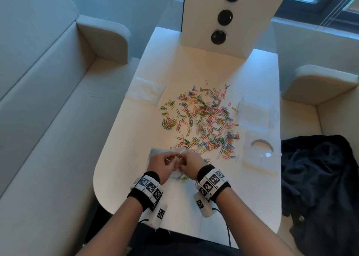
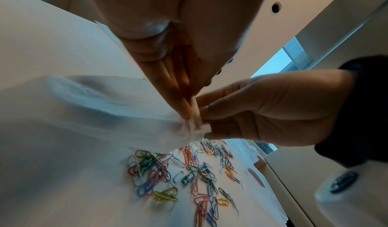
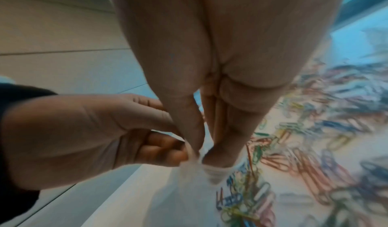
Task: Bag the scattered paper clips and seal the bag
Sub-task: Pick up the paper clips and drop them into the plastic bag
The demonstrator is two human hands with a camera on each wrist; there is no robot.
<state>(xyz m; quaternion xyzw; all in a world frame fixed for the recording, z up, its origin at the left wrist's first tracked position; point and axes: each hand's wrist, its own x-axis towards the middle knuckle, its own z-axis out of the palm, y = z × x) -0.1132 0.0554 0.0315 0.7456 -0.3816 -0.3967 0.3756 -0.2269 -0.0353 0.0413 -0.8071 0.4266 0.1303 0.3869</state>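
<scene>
Many coloured paper clips [image 1: 202, 119] lie scattered across the middle of the white table [image 1: 252, 197]. Near the front edge lies a clear plastic bag [image 1: 157, 152], with a few clips [image 1: 181, 177] showing below my hands. My left hand [image 1: 175, 156] and right hand [image 1: 184, 158] meet over the bag's right edge, and each pinches the bunched plastic between thumb and fingers. In the left wrist view the left fingers [image 2: 184, 104] press the crumpled bag [image 2: 105, 114] edge against the right hand [image 2: 262, 111]. The right wrist view shows the right fingertips [image 3: 216, 154] pinching the bag [image 3: 189, 189] beside the left hand [image 3: 84, 131].
A second clear bag [image 1: 144, 90] lies at the table's far left. A clear plastic box [image 1: 254, 112] and a clear lid with a round cut-out [image 1: 261, 154] sit on the right. A white upright panel [image 1: 196, 22] stands at the back. Dark clothing [image 1: 318, 178] lies on the right seat.
</scene>
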